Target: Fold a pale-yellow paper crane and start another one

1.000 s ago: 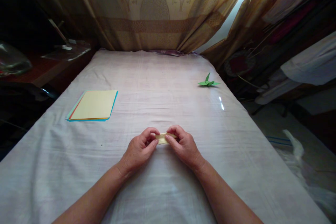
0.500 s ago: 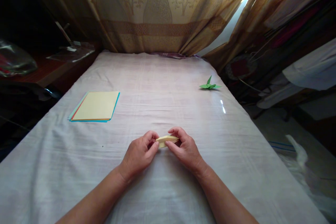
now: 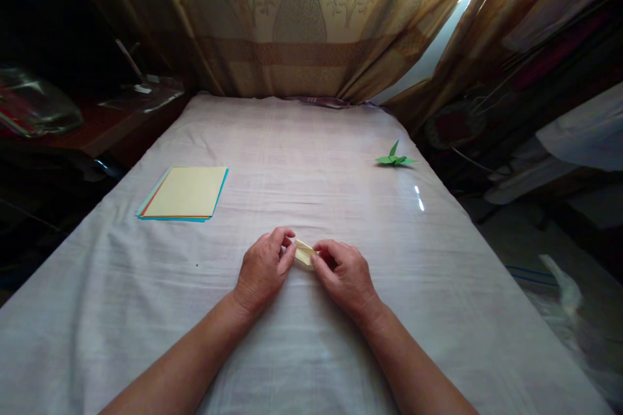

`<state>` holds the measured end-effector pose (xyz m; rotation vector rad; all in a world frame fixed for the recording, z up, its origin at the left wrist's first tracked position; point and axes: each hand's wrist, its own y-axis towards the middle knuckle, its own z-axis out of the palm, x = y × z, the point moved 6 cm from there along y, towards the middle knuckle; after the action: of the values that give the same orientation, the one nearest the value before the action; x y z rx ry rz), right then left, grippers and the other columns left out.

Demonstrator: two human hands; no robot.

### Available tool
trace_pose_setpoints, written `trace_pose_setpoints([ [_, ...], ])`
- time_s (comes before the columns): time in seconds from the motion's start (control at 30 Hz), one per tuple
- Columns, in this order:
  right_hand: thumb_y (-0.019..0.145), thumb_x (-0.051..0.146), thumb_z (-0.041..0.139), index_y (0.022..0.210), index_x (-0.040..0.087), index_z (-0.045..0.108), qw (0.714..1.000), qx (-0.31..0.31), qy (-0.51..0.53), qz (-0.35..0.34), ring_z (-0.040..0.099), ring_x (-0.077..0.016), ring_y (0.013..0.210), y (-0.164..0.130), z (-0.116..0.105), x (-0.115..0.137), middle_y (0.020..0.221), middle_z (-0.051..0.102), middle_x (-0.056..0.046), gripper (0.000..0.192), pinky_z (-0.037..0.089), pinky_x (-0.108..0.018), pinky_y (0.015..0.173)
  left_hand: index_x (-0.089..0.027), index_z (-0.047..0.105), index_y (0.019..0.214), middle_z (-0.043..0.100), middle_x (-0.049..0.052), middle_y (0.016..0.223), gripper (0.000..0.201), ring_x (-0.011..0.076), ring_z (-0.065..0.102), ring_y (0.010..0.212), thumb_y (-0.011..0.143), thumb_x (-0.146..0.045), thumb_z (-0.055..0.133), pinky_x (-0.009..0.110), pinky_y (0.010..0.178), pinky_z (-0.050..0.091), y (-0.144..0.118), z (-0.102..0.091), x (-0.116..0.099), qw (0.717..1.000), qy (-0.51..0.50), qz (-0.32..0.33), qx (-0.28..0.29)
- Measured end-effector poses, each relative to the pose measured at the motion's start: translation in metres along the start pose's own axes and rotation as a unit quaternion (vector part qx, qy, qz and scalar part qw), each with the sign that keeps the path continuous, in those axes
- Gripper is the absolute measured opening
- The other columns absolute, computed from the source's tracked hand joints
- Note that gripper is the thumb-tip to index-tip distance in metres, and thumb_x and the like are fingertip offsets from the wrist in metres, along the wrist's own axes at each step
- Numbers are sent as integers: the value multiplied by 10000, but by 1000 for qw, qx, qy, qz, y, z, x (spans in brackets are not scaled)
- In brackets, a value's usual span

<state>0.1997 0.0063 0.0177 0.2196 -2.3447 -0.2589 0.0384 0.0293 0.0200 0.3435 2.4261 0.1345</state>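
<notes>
A small folded piece of pale yellow paper (image 3: 304,253) is held between both hands above the white sheet, near the middle of the view. My left hand (image 3: 265,267) pinches its left end between thumb and fingers. At the other end, my right hand (image 3: 344,272) grips the paper, thumb on the near side and fingers curled behind. The paper slants down to the right and looks slightly opened along its folds. My fingers hide both of its ends.
A stack of square coloured paper (image 3: 187,192), pale yellow on top, lies to the left. A green origami crane (image 3: 395,158) rests at the far right. Beyond the bed (image 3: 292,136) hangs a patterned curtain (image 3: 292,19); a wooden desk (image 3: 104,130) stands at left.
The yellow paper has turned from nearly level to slanting down rightward, and more of its inside shows. Both hands still hold it, with the left slightly raised. The whole view has shifted slightly.
</notes>
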Motion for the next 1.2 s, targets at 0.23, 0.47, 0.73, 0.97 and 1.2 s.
trace_pose_setpoints([
  [0.23,814,202,573,922,213,592,998,23,-62,-2,575,-160,611,-3,8,6,639,644,30,110,352,-292,660,-216,641,875,671,29,900,85,203,576,873,923,-220,571,316,781,427,0,7,-14,982,140,125,21],
  [0.47,861,231,542,741,219,584,995,46,-86,-15,584,-171,705,-2,2,4,732,663,-9,128,347,-294,684,-248,688,976,707,13,945,112,213,581,895,886,-193,650,340,783,415,-7,7,-20,969,176,170,38],
  [0.73,767,131,543,828,234,652,996,81,-31,-6,607,-165,739,-3,-10,-5,818,709,-2,163,407,-287,728,-251,666,1105,691,38,952,220,203,589,904,923,-161,580,341,802,431,-9,13,-18,963,182,194,34],
  [0.97,800,133,570,895,237,696,996,79,-36,-28,629,-162,752,-4,-9,-6,850,722,-11,189,432,-285,725,-268,693,1088,679,46,1004,223,208,584,953,919,-175,583,343,823,441,-5,12,-14,968,149,198,40],
  [1.2,855,156,563,973,269,738,993,101,-5,-63,649,-149,781,-4,-5,-13,877,723,-19,239,472,-263,739,-279,738,1049,692,43,960,206,190,597,918,913,-249,585,342,834,433,8,11,-1,982,30,168,77],
])
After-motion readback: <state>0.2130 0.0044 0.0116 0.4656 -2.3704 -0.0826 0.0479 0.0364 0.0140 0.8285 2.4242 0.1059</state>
